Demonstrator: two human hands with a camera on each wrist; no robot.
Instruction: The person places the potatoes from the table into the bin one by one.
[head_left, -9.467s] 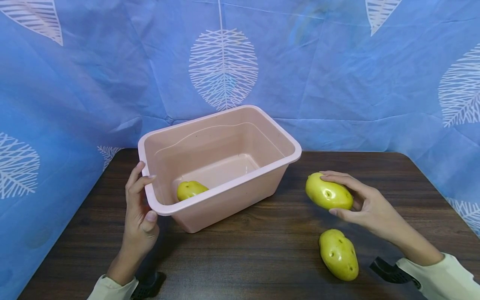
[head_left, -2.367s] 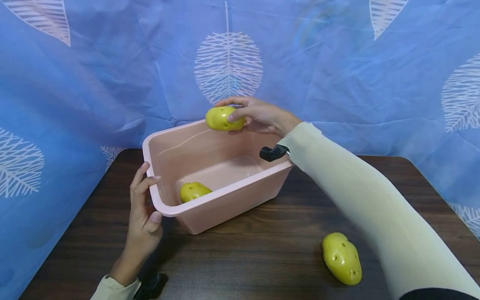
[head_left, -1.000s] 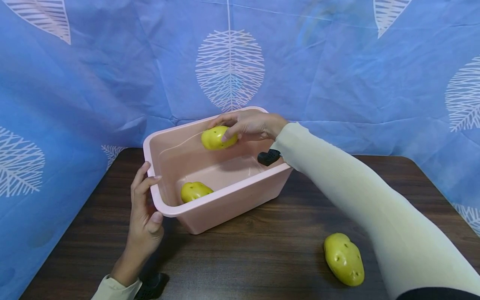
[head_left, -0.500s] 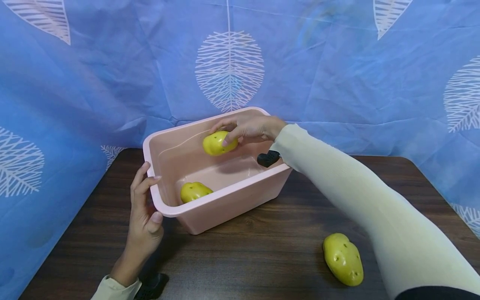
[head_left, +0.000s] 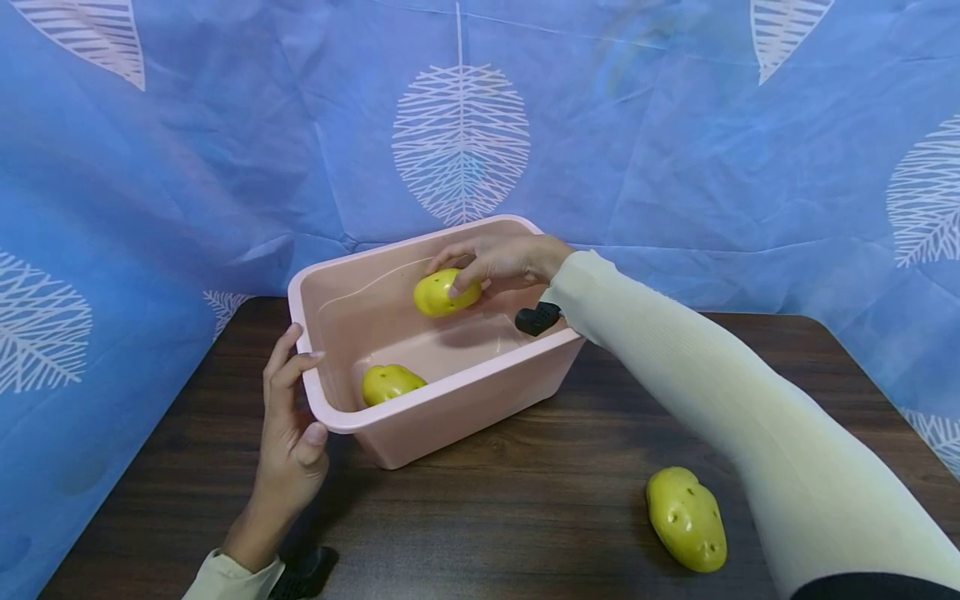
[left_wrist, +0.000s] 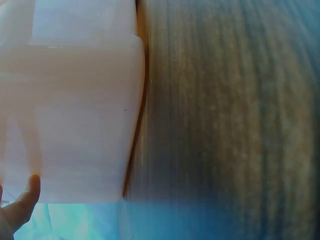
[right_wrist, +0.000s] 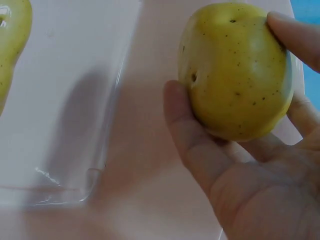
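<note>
A glossy yellow potato (head_left: 438, 293) is gripped between the thumb and fingers of my right hand (head_left: 510, 257), inside the pink plastic bin (head_left: 465, 417) and above its floor. The right wrist view shows thumb and fingers spread round this potato (right_wrist: 235, 75), its shadow on the bin floor. My left hand (head_left: 285, 442) holds the bin's rim at the left end, a fingertip over the edge and the thumb near the front corner. A second potato (head_left: 390, 383) lies on the bin floor near that end. On the table at right lies a third potato (head_left: 686, 518).
The bin stands at an angle on a dark wooden table (head_left: 525, 517). Behind it hangs a blue cloth (head_left: 675, 150) with white leaf prints. The right forearm sleeve (head_left: 697, 375) crosses over the table's right half.
My right hand has carried its potato from the table's right side over the bin and lowered it inside. It lately drifted slightly right and down. My left hand stays on the rim.
</note>
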